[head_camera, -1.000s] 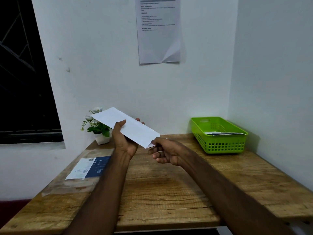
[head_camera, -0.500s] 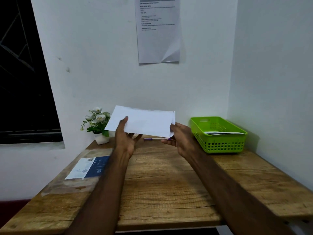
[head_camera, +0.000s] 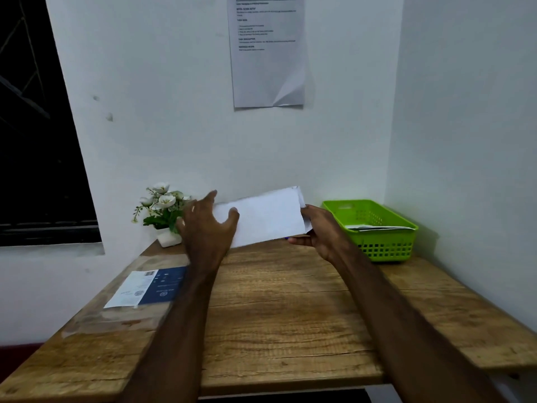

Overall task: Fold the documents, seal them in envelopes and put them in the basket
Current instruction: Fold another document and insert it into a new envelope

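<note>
A white envelope (head_camera: 267,216) is held in the air above the far part of the wooden table (head_camera: 276,309), its long side tilted up to the right. My right hand (head_camera: 322,231) grips its right end. My left hand (head_camera: 207,228) is at its left end with the fingers spread and the thumb lying over the paper. The green basket (head_camera: 374,228) stands at the back right corner of the table with envelopes or papers inside it.
A blue and white printed sheet in a clear sleeve (head_camera: 148,286) lies at the table's left edge. A small white pot with white flowers (head_camera: 162,213) stands at the back left. A notice (head_camera: 267,50) hangs on the wall; a dark window is at left.
The envelope has swung from slanting down to the right to level, then tilted up at its right end. My right hand took the right end; my left hand's fingers spread.
</note>
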### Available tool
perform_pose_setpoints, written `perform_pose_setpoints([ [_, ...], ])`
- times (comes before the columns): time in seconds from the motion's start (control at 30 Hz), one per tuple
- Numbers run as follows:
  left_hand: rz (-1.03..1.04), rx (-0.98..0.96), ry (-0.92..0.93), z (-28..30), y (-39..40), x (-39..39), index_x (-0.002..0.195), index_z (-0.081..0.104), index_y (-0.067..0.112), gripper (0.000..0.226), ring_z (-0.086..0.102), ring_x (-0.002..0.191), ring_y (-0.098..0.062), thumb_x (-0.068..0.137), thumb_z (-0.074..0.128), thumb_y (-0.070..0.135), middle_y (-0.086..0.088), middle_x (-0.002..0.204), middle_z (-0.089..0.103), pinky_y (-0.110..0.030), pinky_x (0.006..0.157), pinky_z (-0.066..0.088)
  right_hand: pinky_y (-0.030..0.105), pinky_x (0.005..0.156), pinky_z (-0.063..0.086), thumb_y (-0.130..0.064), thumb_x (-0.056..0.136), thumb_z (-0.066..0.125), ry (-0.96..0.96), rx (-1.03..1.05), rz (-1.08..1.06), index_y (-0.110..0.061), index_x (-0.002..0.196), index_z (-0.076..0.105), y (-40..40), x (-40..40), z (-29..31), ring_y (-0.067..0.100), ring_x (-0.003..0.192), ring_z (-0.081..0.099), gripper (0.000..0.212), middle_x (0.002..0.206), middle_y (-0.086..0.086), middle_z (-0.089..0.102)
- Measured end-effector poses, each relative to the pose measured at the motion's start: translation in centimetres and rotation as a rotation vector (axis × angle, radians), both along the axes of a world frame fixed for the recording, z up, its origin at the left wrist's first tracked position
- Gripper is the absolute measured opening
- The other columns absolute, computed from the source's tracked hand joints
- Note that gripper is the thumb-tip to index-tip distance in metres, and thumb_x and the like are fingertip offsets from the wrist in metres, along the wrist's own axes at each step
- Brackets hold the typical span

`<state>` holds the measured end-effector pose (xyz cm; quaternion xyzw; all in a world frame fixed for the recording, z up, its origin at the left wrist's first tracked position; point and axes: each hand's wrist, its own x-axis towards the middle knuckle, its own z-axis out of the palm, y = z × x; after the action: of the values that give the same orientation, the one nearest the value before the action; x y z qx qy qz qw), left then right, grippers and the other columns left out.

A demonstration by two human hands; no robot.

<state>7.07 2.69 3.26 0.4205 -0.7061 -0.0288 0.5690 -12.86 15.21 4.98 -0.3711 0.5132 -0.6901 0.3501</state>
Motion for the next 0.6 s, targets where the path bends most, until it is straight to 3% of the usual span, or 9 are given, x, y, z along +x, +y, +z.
perform_pose_setpoints([
  [0.2,-0.242,-0.025,-0.181,0.4,-0.5,-0.9,0.151,0.046,0.033,0.068,0.037,0.145,-0.021,0.090,0.048,0.066,0.003,0.148,0.055,-0.053,0.119,0.027,0.042,0.072,0.061,-0.020,0.093,0.059,0.086,0.030,0.086,-0.010,0.108,0.077,0.0,-1.1,-0.2,0.026,0.090,0.072,0.025,0.107,0.012,0.077],
  [0.33,-0.419,0.089,-0.284,1.9,0.1,-2.5,0.148,0.049,0.037,0.057,0.052,0.133,-0.014,0.097,0.051,0.062,0.010,0.138,0.063,-0.050,0.113,0.037,0.038,0.070,0.060,-0.021,0.095,0.058,0.109,0.022,0.108,-0.011,0.105,0.076,0.2,-1.1,0.0,0.024,0.088,0.069,0.023,0.099,0.010,0.075],
  [0.4,-0.485,0.181,-0.326,2.3,0.2,-3.2,0.137,0.058,0.039,0.048,0.060,0.122,-0.012,0.096,0.050,0.062,0.014,0.133,0.066,-0.047,0.108,0.044,0.037,0.069,0.060,-0.023,0.096,0.059,0.121,0.017,0.104,-0.011,0.105,0.077,0.3,-1.1,0.0,0.022,0.086,0.069,0.023,0.098,0.008,0.075],
  [0.5,-0.546,0.214,-0.252,2.2,0.2,-3.9,0.108,0.071,0.034,0.028,0.067,0.095,-0.007,0.094,0.057,0.054,0.017,0.102,0.073,-0.041,0.090,0.054,0.039,0.069,0.060,-0.028,0.097,0.062,0.095,0.035,0.063,-0.010,0.110,0.076,0.0,-1.3,-0.1,0.023,0.089,0.072,0.027,0.105,0.009,0.077],
  [0.6,-0.525,0.221,-0.113,2.3,0.2,-3.9,0.092,0.072,0.028,0.016,0.066,0.083,-0.004,0.096,0.064,0.041,0.014,0.087,0.072,-0.029,0.073,0.049,0.042,0.072,0.062,-0.041,0.097,0.066,0.017,0.019,0.033,-0.013,0.116,0.075,-0.2,-1.6,-0.1,0.027,0.097,0.074,0.035,0.110,0.009,0.078],
])
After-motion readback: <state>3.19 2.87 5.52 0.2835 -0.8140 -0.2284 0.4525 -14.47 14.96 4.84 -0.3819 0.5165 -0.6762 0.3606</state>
